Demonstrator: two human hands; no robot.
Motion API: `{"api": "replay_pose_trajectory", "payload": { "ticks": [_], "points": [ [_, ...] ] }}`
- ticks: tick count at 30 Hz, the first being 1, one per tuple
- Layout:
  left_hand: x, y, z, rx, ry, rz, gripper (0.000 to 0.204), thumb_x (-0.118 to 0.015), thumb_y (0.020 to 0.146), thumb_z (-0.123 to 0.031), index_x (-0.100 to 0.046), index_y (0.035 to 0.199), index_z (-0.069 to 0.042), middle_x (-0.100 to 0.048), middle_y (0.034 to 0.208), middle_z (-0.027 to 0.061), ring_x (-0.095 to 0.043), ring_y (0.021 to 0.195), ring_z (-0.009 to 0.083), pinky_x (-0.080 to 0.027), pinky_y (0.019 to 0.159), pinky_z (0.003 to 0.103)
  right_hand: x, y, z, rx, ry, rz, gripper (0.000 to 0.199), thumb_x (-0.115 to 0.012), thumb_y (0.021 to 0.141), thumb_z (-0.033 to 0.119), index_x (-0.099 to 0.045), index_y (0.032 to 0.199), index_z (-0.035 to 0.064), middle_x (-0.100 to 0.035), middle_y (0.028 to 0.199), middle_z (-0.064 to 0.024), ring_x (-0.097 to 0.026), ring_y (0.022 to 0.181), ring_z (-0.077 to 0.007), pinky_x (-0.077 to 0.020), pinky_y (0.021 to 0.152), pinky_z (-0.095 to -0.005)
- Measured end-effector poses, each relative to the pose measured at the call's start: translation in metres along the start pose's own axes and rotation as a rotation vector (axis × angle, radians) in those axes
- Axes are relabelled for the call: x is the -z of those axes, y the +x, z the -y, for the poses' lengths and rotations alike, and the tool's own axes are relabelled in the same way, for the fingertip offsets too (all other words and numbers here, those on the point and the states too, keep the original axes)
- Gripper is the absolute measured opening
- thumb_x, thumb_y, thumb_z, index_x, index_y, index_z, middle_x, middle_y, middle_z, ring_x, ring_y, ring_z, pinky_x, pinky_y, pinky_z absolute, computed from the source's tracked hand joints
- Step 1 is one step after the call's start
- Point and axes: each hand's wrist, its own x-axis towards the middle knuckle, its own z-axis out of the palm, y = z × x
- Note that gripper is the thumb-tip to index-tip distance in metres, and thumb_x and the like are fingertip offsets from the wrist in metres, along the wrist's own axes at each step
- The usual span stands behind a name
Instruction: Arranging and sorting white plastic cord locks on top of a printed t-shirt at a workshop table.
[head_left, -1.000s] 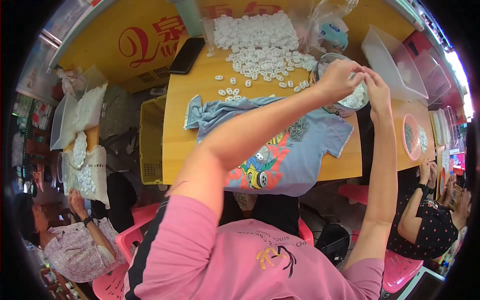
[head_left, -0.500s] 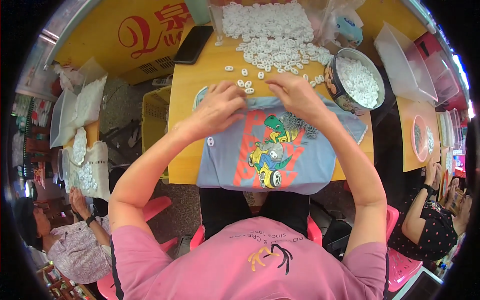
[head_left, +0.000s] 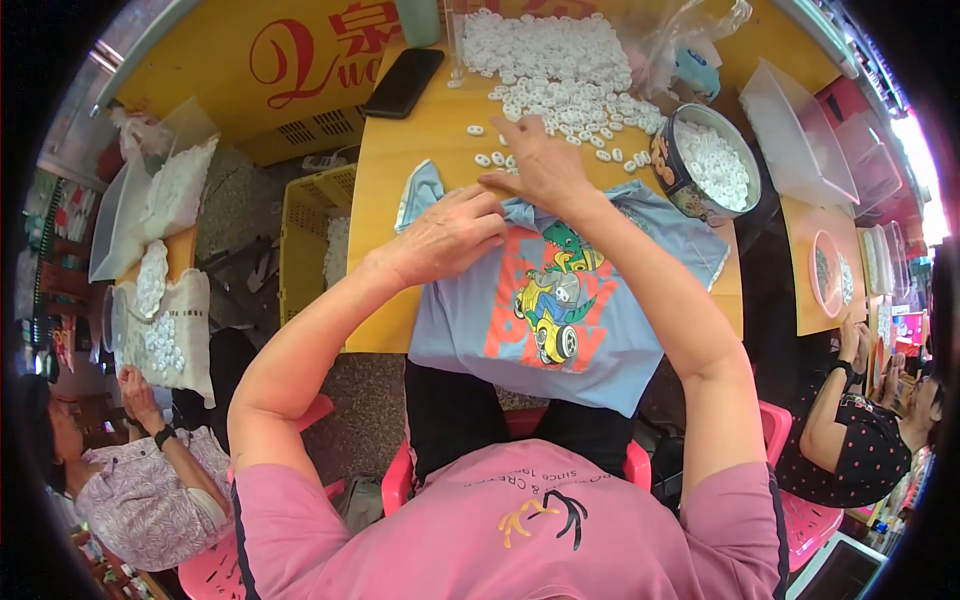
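A blue-grey printed T-shirt (head_left: 470, 315) with a dinosaur picture lies on the table and hangs over its front edge toward my lap. My left hand (head_left: 455, 232) rests at the shirt's far edge, fingers curled together; whatever they hold is hidden. Just beyond it, my right hand (head_left: 550, 168) reaches over the loose pieces, thumb and forefinger apart. Small white oval two-holed plastic pieces (head_left: 483, 159) lie by its fingers. Whether the fingertips touch one, I cannot tell. Farther back spreads a large heap of the same pieces (head_left: 545, 50).
A round tin (head_left: 690, 205) full of white pieces stands at the table's right. A black phone (head_left: 404, 83) and a green bottle (head_left: 418, 22) are at the far left. Below is a yellow crate (head_left: 305, 235). One person (head_left: 150, 490) sits at left, another (head_left: 850, 440) at right.
My right hand has moved left and farther out, its fingers spreading over the loose pieces. The shirt has shifted and bunched near my hands. The whole view has tilted slightly.
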Motion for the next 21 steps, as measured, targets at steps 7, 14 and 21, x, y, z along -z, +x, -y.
{"api": "replay_pose_trajectory", "payload": {
  "ticks": [7,14,21],
  "points": [
    [0.002,0.016,0.027,0.342,-0.245,-0.165,0.009,-0.067,0.090,-0.010,-0.065,0.093,-0.001,-0.064,0.094,0.0132,-0.062,0.093,0.0302,-0.051,0.081,0.040,-0.034,0.033,-0.026,0.124,-0.074,-0.039,0.038,-0.064,0.094,0.042,-0.059,0.116,0.0120,-0.058,0.108,-0.0164,-0.069,0.076,-0.0383,-0.0575,0.059,-0.0467],
    [-0.007,0.038,0.099,0.609,-0.088,-0.438,0.039,-0.073,0.089,-0.023,-0.063,0.118,0.001,-0.063,0.117,0.0197,-0.061,0.110,0.0361,-0.050,0.094,0.042,-0.011,0.038,-0.049,-0.042,0.082,-0.281,0.027,-0.067,0.094,0.030,-0.066,0.113,0.0116,-0.064,0.107,-0.0120,-0.068,0.082,-0.0361,-0.0566,0.066,-0.0463],
    [-0.019,0.061,0.103,0.336,0.027,-0.237,0.067,-0.080,0.083,-0.036,-0.053,0.137,-0.006,-0.050,0.138,0.0179,-0.047,0.128,0.0397,-0.043,0.105,0.044,0.019,-0.001,-0.057,-0.097,0.098,0.002,0.020,-0.066,0.093,0.023,-0.071,0.100,0.0058,-0.066,0.104,-0.0146,-0.067,0.086,-0.0381,-0.0539,0.074,-0.0465]
  ]
}}
